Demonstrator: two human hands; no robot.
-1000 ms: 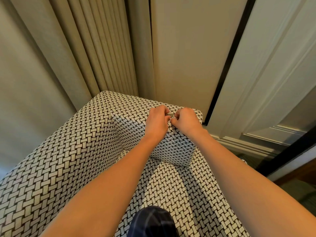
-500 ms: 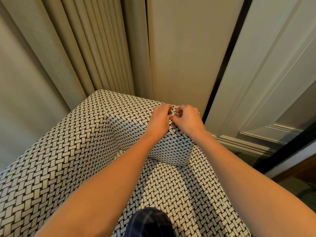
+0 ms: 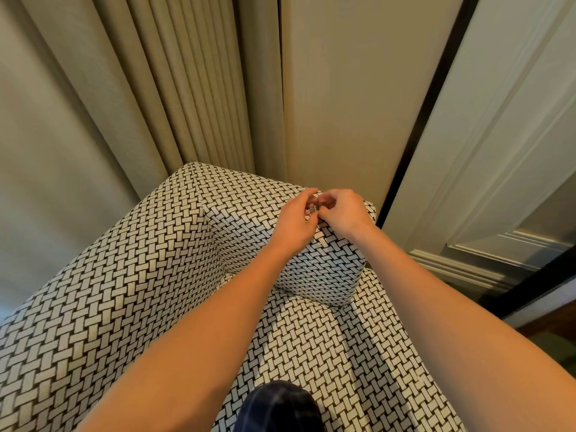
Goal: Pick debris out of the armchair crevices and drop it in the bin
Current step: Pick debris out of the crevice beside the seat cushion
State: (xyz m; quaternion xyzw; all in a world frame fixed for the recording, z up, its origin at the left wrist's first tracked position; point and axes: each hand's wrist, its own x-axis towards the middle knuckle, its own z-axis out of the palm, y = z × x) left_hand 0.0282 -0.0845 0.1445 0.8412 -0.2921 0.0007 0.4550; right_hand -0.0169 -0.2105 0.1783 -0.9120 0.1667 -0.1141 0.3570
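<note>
**sofa_sam:** where's the grip at?

**lintpicker:** Left hand [image 3: 296, 226] and right hand [image 3: 343, 210] curl their fingertips together and pinch a small silvery bit [image 3: 313, 209] between them. That's right on the top edge of the armchair [image 3: 124, 291] backrest, near its right corner.

**sofa_sam:** room to move?

**lintpicker:** Tight behind. Wall [image 3: 358, 104] sits just past that edge, curtain [image 3: 171, 88] on the left, dark door frame [image 3: 417, 120] just to the right. The seat toward the camera is open, apart from a dark-clothed knee [image 3: 280, 406].

**sofa_sam:** which way does it point?

**lintpicker:** too tiny to tell its long axis tbh
</note>
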